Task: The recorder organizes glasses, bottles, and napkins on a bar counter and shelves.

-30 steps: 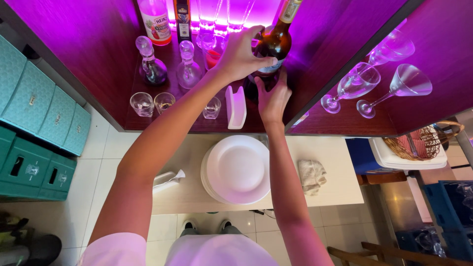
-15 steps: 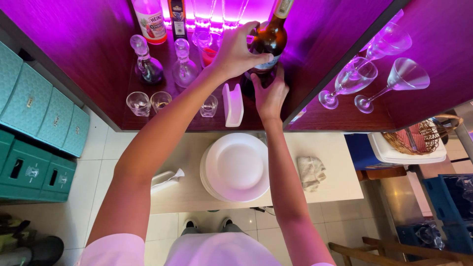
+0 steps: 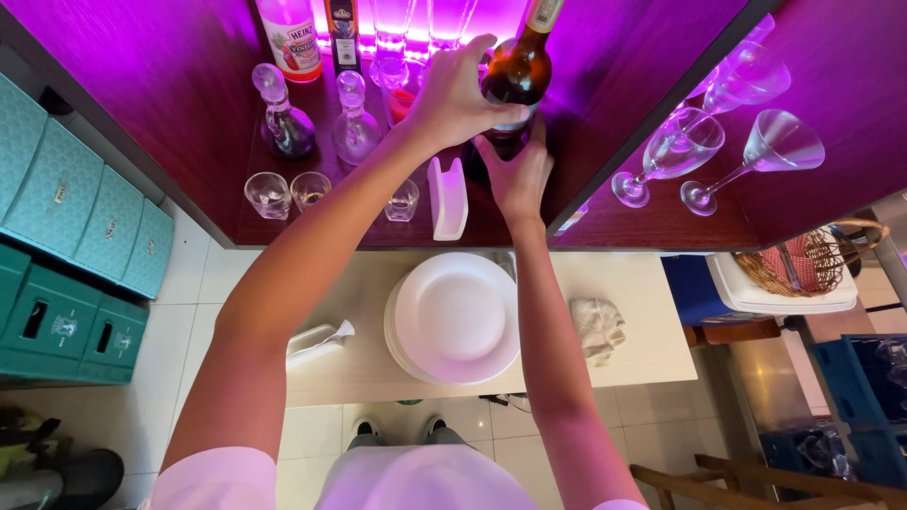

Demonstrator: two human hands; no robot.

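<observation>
dark bottle [image 3: 515,80] – neck cropped, base behind fingers [image 3: 472,94]

Both arms extended forward, bare. Left hand [image 3: 458,99] curled in a closed grasp; right hand [image 3: 518,175] below it, fingers wrapped upward.

White plates [image 3: 456,316] stacked below; stemmed glasses [image 3: 718,151] stand on the right shelf.

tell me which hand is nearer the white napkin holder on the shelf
Right. The right hand grips the base of the dark bottle just to the right of the white napkin holder. The left hand wraps the bottle's body higher up, farther from the holder.
</observation>
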